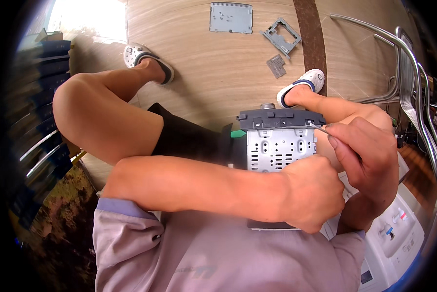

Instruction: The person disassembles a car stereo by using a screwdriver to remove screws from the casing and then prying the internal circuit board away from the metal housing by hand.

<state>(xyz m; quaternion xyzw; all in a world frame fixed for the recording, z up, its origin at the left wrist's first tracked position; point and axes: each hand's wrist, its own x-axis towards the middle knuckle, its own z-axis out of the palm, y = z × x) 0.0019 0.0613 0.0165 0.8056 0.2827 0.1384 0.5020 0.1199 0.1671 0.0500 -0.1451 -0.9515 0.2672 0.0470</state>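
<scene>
A car stereo point(273, 146) with a slotted silver metal case rests in my lap, its dark grey front panel point(282, 119) facing away from me. A round knob sticks out from the panel's far side. My left hand point(313, 192) is closed around the right side of the case, with its fingertips hidden. Pinched in my right hand point(367, 151) is a thin metal tool point(319, 128). Its tip touches the seam between panel and case near the right corner. The tool's handle end is hidden in the hand.
On the tiled floor ahead lie a flat grey metal cover point(231, 18) with small dark bits on it, a metal frame point(282, 38) and a small perforated plate point(276, 66). A tubular metal chair point(403, 44) stands at right, a white water dispenser point(398, 238) at lower right.
</scene>
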